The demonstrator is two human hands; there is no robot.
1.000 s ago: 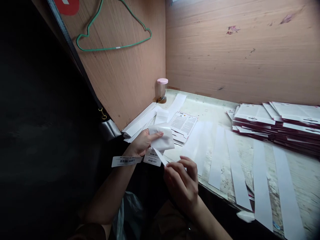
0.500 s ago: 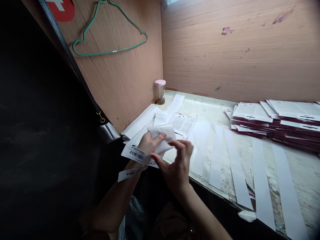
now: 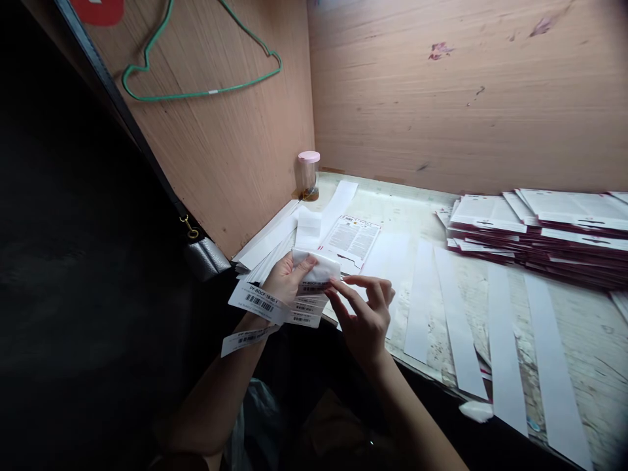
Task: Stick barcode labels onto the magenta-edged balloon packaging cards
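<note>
My left hand is closed on a folded strip of white barcode labels, its thumb pressed on top. Printed labels show along the strip's lower part. At the strip's right edge, my right hand has thumb and forefinger pinched on a label's edge; the other fingers are bent. Across my left wrist lies a loose barcode label, and a second barcode label sits lower on the forearm. Just beyond the hands, a printed card rests on the table.
White paper strips are spread along the table's front edge. Stacked printed cards stand at the right. A pink-lidded jar is in the corner beside piled white strips. A green hanger and a silver bag hang left.
The label strip has tilted so its printed barcodes now show beneath my left thumb. My right fingers have closed in on its right edge. The view has shifted slightly.
</note>
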